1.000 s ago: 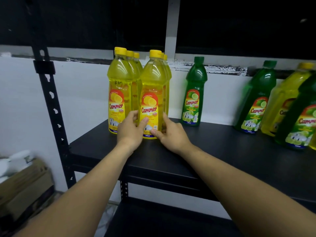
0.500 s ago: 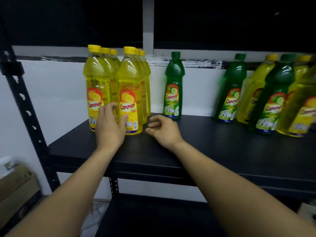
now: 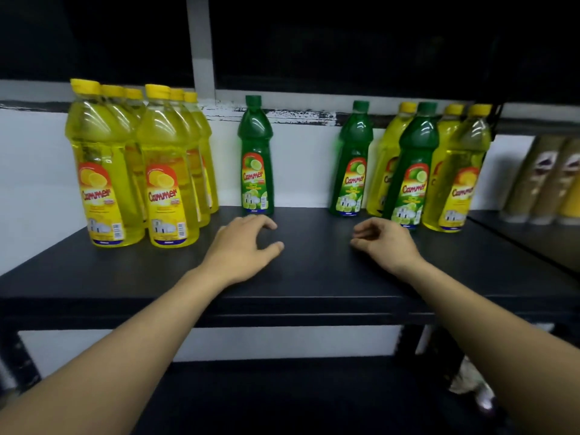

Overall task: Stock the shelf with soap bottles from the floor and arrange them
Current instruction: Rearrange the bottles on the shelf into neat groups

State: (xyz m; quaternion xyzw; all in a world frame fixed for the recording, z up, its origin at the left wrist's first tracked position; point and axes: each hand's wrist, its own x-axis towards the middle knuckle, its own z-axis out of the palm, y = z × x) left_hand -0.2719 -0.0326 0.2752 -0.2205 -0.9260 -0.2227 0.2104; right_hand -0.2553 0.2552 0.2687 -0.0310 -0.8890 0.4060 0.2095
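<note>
Several yellow soap bottles (image 3: 169, 183) stand in two tight rows at the left of the black shelf (image 3: 314, 277). One green soap bottle (image 3: 255, 158) stands alone at the back, middle. To the right, green bottles (image 3: 411, 171) and yellow bottles (image 3: 456, 177) stand mixed in a loose cluster. My left hand (image 3: 243, 246) hovers over the shelf just in front of the lone green bottle, fingers loosely curved and holding nothing. My right hand (image 3: 384, 243) hangs over the shelf left of the mixed cluster, fingers loosely curled, empty.
A white wall runs behind the shelf, with a dark window and a white frame post (image 3: 201, 42) above. Tall brownish containers (image 3: 546, 177) stand on the neighbouring shelf at the far right. A lower black shelf (image 3: 282, 400) lies below.
Both hands left the front yellow bottle and moved right across the shelf. The view panned right, showing more of the mixed cluster and the neighbouring shelf.
</note>
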